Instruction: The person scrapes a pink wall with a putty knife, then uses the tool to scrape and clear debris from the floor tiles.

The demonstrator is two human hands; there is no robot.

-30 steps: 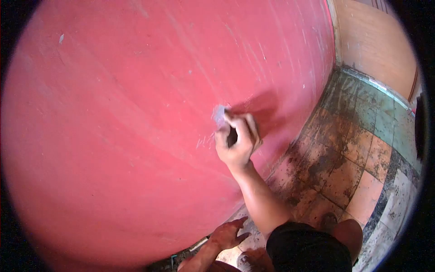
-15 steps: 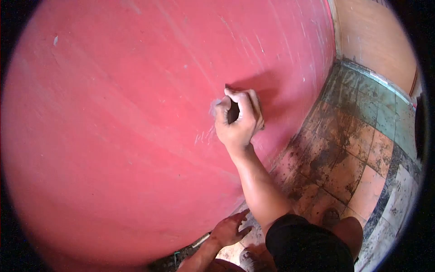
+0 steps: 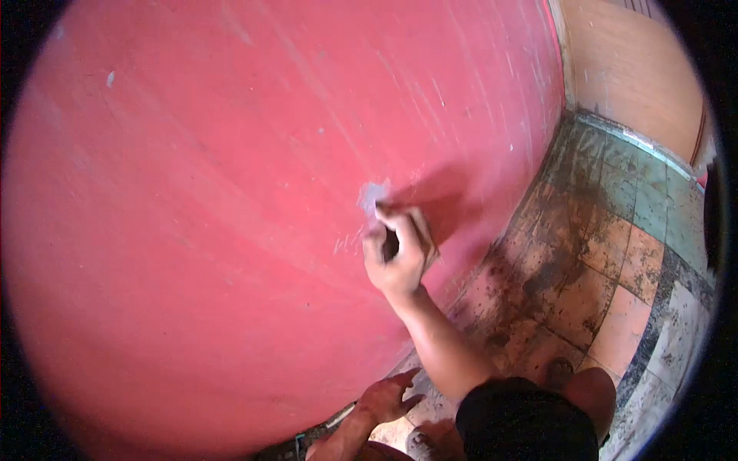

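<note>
A red painted wall [image 3: 231,192] fills most of the head view, with a pale whitish scuffed patch [image 3: 373,194] near its middle. Just below that patch my right hand [image 3: 401,252] is curled, thumb and fingers closed together close to the wall. Something small and dark shows at its fingertips, but I cannot tell what it is. Lower down, my left hand [image 3: 388,399] rests near the wall's foot, fingers spread and holding nothing.
Stained, dirty floor tiles [image 3: 573,300] run along the wall on the right. A tan panel [image 3: 634,77] meets the red wall at the upper right. My bent knee [image 3: 593,403] and foot are at the bottom.
My right hand has moved down the wall, uncovering the pale patch it partly covered before. The left hand has stayed almost in place.
</note>
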